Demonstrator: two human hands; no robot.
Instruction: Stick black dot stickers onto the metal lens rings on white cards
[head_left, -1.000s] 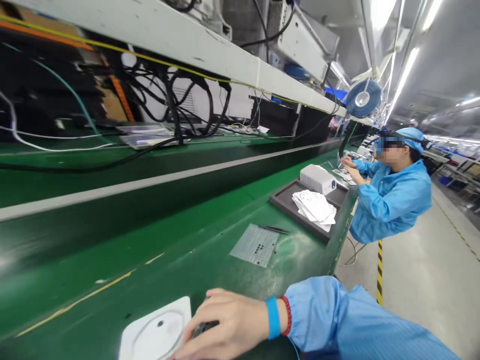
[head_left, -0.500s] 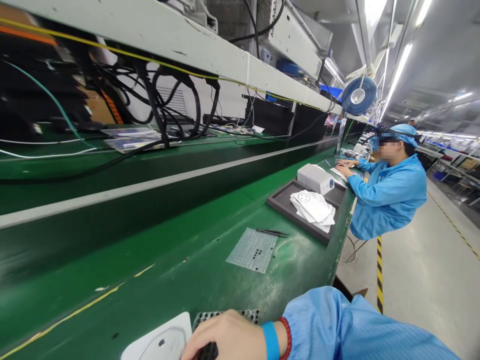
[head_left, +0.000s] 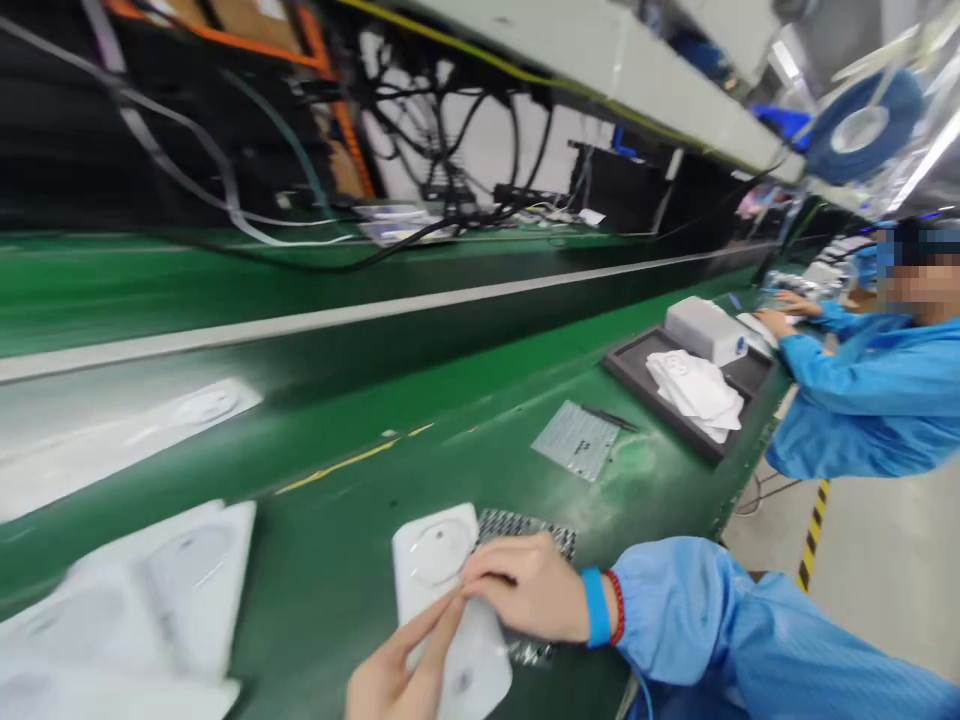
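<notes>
1. Head view: your right hand (head_left: 525,592) rests curled on the white plastic panel (head_left: 439,558) at 6 o'clock. I cannot tell whether it grips anything.
2. Your left hand (head_left: 397,675), fingers stretched flat, touches the panel's lower half.
3. A perforated sheet (head_left: 529,525) lies beneath the panel, and a stack of white panels (head_left: 172,590) sits at 8 o'clock.

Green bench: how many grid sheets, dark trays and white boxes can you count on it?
grid sheets: 2
dark trays: 1
white boxes: 1
Total: 4
</notes>
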